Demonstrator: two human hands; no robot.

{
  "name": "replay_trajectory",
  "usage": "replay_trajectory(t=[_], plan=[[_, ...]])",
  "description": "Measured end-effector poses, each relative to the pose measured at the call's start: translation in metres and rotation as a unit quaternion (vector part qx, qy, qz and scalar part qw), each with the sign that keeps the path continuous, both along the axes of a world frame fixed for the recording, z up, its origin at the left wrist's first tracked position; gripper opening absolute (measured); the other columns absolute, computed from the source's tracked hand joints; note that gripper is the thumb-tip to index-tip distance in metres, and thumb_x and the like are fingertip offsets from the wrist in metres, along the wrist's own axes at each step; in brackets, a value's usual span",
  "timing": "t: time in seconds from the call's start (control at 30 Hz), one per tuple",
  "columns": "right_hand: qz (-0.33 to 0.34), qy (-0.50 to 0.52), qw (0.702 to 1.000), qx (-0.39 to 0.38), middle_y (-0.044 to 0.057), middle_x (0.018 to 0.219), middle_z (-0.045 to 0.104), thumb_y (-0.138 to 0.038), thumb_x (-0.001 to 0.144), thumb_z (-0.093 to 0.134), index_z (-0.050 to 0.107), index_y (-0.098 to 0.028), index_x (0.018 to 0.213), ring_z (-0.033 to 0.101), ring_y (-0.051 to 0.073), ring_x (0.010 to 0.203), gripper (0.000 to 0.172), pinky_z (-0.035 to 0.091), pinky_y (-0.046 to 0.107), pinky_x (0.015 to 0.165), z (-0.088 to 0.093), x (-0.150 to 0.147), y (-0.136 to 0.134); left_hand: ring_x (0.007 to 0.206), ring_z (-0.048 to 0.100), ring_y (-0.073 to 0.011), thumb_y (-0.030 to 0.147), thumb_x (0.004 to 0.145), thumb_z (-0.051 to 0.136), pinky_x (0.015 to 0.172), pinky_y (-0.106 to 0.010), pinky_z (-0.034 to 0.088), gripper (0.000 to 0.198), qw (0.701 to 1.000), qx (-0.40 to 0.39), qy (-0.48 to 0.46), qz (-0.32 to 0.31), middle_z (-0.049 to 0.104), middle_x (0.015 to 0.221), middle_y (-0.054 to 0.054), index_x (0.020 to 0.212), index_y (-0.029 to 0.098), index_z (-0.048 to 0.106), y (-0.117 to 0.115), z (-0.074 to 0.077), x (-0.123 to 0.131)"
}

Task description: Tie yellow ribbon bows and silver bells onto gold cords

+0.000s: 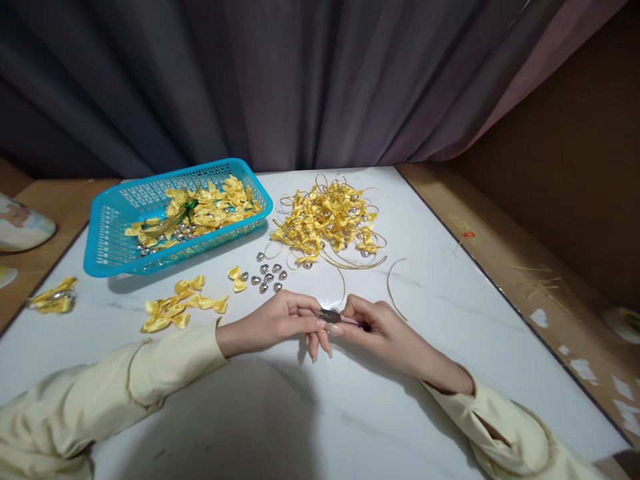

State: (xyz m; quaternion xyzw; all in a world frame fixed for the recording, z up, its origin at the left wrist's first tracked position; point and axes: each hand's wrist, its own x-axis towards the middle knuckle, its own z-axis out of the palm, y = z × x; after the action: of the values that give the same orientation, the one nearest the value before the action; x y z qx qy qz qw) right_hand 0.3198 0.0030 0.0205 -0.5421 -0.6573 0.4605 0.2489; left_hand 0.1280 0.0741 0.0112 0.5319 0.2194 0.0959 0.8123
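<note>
My right hand (pixel 373 323) is closed around a small pair of pliers (pixel 329 316) with a dark metal head and pinkish handles. The head points left, right at the fingertips of my left hand (pixel 293 317). My left thumb and forefinger are pinched together there, and what they hold is hidden; the other fingers hang below. A thin gold cord (pixel 344 283) curves up from between the hands. Just behind lie several silver heart-shaped beads (pixel 265 287) and a yellow ribbon bow (pixel 237 279) with a bead beside it.
A blue plastic basket (pixel 95 250) holds bows, beads and a tied cord bundle. Right of it is a pile of yellow bows on gold cords (pixel 325 217). Loose bows (pixel 167 313) lie at left, a single cord (pixel 390 287) at right. A grey curtain (pixel 280 80) hangs behind.
</note>
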Motion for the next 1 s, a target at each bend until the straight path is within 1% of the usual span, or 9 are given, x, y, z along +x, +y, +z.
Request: replay_trajectory(t=[0.07,0.2,0.33,0.4,0.53,0.63,0.8,1.0], plan=[[-0.002,-0.007,1.000,0.002,-0.008,0.054,0.031,-0.047,0.084,0.052,0.037,-0.019,0.067,0.027,0.006,0.051,0.036,0.021,0.020,0.046,-0.0005,0.0003,0.0001,0.055,0.064,-0.0134,0.031,0.081,0.061,0.058,-0.027,0.050,0.022,1.000,-0.003,0.000,0.001,0.071,0.071,-0.010,0.072,0.010,0.057,-0.0001,-0.0007,-0.0001],[-0.007,-0.017,1.000,0.007,-0.008,0.052,0.033,-0.048,0.084,0.052,0.039,-0.019,0.067,0.027,0.007,0.050,0.036,0.021,0.020,0.046,-0.0013,0.0016,0.0015,0.055,0.063,-0.0127,0.029,0.082,0.061,0.055,-0.025,0.050,0.021,1.000,-0.003,-0.007,0.007,0.071,0.073,-0.009,0.072,0.011,0.058,0.0004,-0.0024,-0.0005],[-0.037,0.002,0.999,0.006,-0.008,0.054,0.032,-0.048,0.083,0.052,0.039,-0.019,0.067,0.026,0.007,0.051,0.036,0.021,0.021,0.046,0.0007,0.0042,0.0031,0.054,0.063,-0.0114,0.027,0.083,0.060,0.053,-0.023,0.049,0.018,1.000,0.001,-0.017,0.007,0.071,0.073,-0.008,0.078,0.010,0.062,0.0009,-0.0026,-0.0012],[-0.041,0.023,0.999,-0.002,-0.008,0.055,0.030,-0.046,0.083,0.053,0.038,-0.019,0.067,0.025,0.007,0.051,0.035,0.021,0.021,0.047,0.0018,0.0060,0.0036,0.054,0.063,-0.0114,0.026,0.082,0.060,0.053,-0.023,0.049,0.017,1.000,0.000,-0.018,0.008,0.070,0.072,-0.008,0.082,0.009,0.063,0.0008,-0.0029,-0.0017],[-0.006,0.053,0.998,-0.029,-0.008,0.056,0.027,-0.045,0.083,0.054,0.038,-0.019,0.067,0.025,0.006,0.052,0.035,0.021,0.021,0.047,0.0017,0.0090,0.0044,0.053,0.063,-0.0113,0.026,0.082,0.061,0.053,-0.022,0.049,0.017,1.000,-0.010,-0.021,0.011,0.070,0.072,-0.009,0.080,0.009,0.062,0.0008,-0.0040,-0.0024],[0.013,0.043,0.999,-0.028,-0.007,0.058,0.025,-0.046,0.083,0.054,0.035,-0.019,0.065,0.023,0.006,0.052,0.038,0.020,0.021,0.047,0.0011,0.0091,0.0047,0.053,0.062,-0.0114,0.026,0.081,0.061,0.052,-0.023,0.049,0.017,0.999,-0.019,-0.025,0.015,0.070,0.072,-0.009,0.078,0.009,0.061,0.0009,-0.0045,-0.0021],[0.028,0.010,0.999,-0.016,-0.007,0.058,0.026,-0.047,0.084,0.053,0.034,-0.019,0.066,0.024,0.006,0.053,0.039,0.020,0.021,0.047,0.0016,0.0059,0.0041,0.053,0.063,-0.0128,0.028,0.080,0.062,0.051,-0.024,0.049,0.020,0.999,-0.030,-0.023,0.013,0.070,0.070,-0.010,0.076,0.009,0.058,0.0006,-0.0049,-0.0016],[0.026,-0.008,1.000,0.003,-0.007,0.058,0.026,-0.048,0.084,0.052,0.031,-0.019,0.065,0.023,0.007,0.053,0.041,0.020,0.020,0.047,0.0011,0.0047,0.0036,0.052,0.062,-0.0120,0.028,0.080,0.062,0.052,-0.023,0.049,0.019,0.999,-0.030,-0.017,0.005,0.070,0.069,-0.008,0.074,0.010,0.058,0.0007,-0.0045,-0.0018]])
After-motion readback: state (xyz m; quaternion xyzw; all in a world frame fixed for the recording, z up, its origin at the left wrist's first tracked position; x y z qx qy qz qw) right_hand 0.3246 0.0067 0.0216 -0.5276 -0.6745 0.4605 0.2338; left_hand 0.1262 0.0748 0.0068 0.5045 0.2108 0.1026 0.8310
